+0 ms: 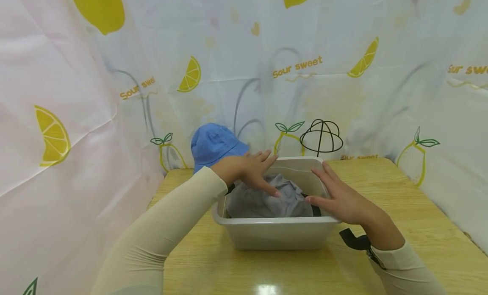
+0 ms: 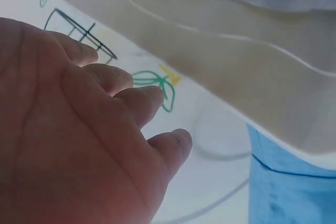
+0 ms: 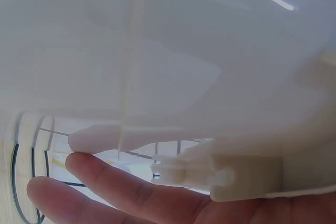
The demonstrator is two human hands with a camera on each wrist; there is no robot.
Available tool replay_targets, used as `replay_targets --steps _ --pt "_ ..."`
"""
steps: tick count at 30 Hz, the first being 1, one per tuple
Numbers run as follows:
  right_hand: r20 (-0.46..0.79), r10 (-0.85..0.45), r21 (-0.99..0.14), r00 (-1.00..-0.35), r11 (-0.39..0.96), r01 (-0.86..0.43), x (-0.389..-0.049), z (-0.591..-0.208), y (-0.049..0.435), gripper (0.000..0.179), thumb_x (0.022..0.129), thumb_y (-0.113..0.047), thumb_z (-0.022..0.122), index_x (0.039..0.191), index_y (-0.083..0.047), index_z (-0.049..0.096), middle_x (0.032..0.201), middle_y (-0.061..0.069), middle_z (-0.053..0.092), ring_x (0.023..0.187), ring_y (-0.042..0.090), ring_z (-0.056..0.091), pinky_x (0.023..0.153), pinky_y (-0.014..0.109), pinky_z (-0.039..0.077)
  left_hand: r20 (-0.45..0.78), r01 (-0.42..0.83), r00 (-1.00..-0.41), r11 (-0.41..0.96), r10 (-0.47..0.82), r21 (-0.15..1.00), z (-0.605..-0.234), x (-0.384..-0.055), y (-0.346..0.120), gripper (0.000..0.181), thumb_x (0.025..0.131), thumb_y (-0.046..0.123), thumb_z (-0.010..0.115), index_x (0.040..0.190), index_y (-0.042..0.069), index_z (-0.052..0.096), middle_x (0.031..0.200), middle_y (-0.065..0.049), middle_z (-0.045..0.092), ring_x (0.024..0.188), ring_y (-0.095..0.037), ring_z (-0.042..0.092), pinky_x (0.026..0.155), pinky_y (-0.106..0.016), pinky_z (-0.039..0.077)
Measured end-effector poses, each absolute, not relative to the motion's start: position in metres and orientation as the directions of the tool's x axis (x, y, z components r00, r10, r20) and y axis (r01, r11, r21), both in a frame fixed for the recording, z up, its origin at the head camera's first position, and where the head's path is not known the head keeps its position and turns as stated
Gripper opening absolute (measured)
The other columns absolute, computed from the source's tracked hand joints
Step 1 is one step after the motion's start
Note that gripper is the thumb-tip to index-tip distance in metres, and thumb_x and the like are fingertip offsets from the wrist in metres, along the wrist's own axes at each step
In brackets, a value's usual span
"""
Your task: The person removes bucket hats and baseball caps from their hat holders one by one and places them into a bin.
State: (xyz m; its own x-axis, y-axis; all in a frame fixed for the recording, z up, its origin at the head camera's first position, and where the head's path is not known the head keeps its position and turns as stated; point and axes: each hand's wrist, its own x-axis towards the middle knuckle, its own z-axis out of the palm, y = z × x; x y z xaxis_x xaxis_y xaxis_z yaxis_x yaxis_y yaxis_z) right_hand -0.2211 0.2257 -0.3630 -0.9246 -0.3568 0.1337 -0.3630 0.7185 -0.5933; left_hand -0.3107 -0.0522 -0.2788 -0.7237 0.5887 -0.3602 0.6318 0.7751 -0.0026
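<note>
A cream plastic bin [image 1: 280,233] stands on the wooden table with crumpled grey fabric [image 1: 287,195] inside; black strips show at the fabric's ends. Over the bin's left side is my left hand [image 1: 251,172], its fingers spread and its thumb above the fabric. In the left wrist view this hand [image 2: 89,114] holds nothing, with the bin wall [image 2: 220,66] beyond it. At the bin's right rim is my right hand [image 1: 341,197], thumb over the rim and fingers outside. The right wrist view shows its straight fingers [image 3: 131,190] along the outer wall [image 3: 173,66].
A blue bucket hat [image 1: 215,144] sits behind the bin at the left. A black wire hat stand [image 1: 321,138] rises behind its right side. A lemon-print curtain [image 1: 228,40] surrounds the table [image 1: 381,185] at the back and sides.
</note>
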Motion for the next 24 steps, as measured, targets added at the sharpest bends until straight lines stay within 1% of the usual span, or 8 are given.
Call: replay_targets --steps 7,9,15,21,24 --pt "0.128 -0.357 -0.595 -0.925 0.719 -0.359 -0.222 -0.364 0.226 0.093 0.098 -0.061 0.061 0.168 -0.02 0.015 0.173 0.016 -0.013 0.156 0.053 0.007 0.113 0.079 0.022 -0.334 0.584 -0.761 0.812 0.555 0.019 -0.276 -0.319 -0.065 0.122 0.084 0.082 0.06 0.168 0.023 -0.006 0.175 -0.007 -0.012 0.162 -0.031 -0.004 0.129 -0.058 0.002" --pt "0.13 -0.355 -0.593 -0.926 0.72 -0.359 -0.222 -0.363 0.226 0.092 0.099 -0.059 0.061 0.168 -0.02 0.015 0.173 0.016 -0.013 0.156 0.053 0.007 0.113 0.078 0.022 -0.326 0.576 -0.768 0.817 0.552 0.025 -0.275 -0.321 -0.068 0.123 0.084 0.083 0.059 0.168 0.024 -0.008 0.174 -0.007 -0.014 0.162 -0.031 -0.005 0.129 -0.058 0.002" --pt "0.127 -0.361 -0.595 -0.924 0.718 -0.362 -0.221 -0.362 0.225 0.09 0.1 -0.056 0.062 0.168 -0.019 0.016 0.173 0.016 -0.013 0.156 0.052 0.007 0.114 0.078 0.022 -0.298 0.559 -0.789 0.829 0.538 0.016 -0.272 -0.329 -0.078 0.123 0.083 0.087 0.054 0.167 0.023 -0.009 0.174 -0.006 -0.015 0.162 -0.031 -0.003 0.129 -0.06 0.003" --pt "0.128 -0.367 -0.596 -0.921 0.714 -0.368 -0.22 -0.362 0.226 0.09 0.1 -0.058 0.061 0.168 -0.02 0.016 0.173 0.016 -0.013 0.156 0.053 0.008 0.113 0.078 0.023 -0.265 0.539 -0.808 0.842 0.527 0.029 -0.267 -0.336 -0.085 0.121 0.084 0.087 0.053 0.167 0.024 -0.009 0.174 -0.007 -0.017 0.162 -0.031 -0.008 0.128 -0.061 0.001" --pt "0.125 -0.37 -0.6 -0.921 0.711 -0.367 -0.219 -0.362 0.226 0.092 0.099 -0.06 0.061 0.168 -0.02 0.015 0.173 0.016 -0.014 0.156 0.054 0.008 0.112 0.079 0.023 -0.237 0.537 -0.815 0.843 0.528 0.029 -0.264 -0.338 -0.09 0.12 0.085 0.086 0.053 0.167 0.023 -0.009 0.173 -0.008 -0.018 0.161 -0.032 -0.008 0.128 -0.062 0.001"
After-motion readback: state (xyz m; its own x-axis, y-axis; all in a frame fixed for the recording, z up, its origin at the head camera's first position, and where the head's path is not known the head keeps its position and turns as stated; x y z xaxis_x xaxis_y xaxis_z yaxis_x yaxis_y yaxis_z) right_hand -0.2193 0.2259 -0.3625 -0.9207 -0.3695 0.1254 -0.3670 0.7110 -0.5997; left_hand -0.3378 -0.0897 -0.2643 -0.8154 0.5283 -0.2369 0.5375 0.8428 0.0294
